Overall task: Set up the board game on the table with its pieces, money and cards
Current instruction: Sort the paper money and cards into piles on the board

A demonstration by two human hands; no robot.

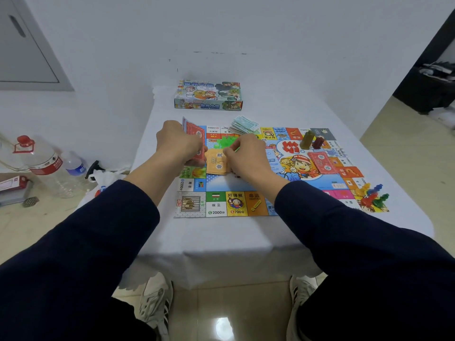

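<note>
The colourful game board (221,205) lies flat on the white table. My left hand (176,143) grips a stack of red-backed cards (195,134), held upright over the board's left side. My right hand (246,153) pinches the edge of an orange card pile (216,162) lying on the board. Green plastic pieces (225,142) show just behind my right hand. A pile of paper money (243,124) rests at the board's far edge. Another red card pile (321,162) lies right of centre. Coloured pawns (373,195) cluster at the near right corner.
The game box (209,96) stands at the table's far end against the wall. Two dark tokens (312,140) stand upright on the board's far right. Plastic bottles (49,166) and a white bag (105,177) sit on the floor to the left. My shoes (155,303) show below.
</note>
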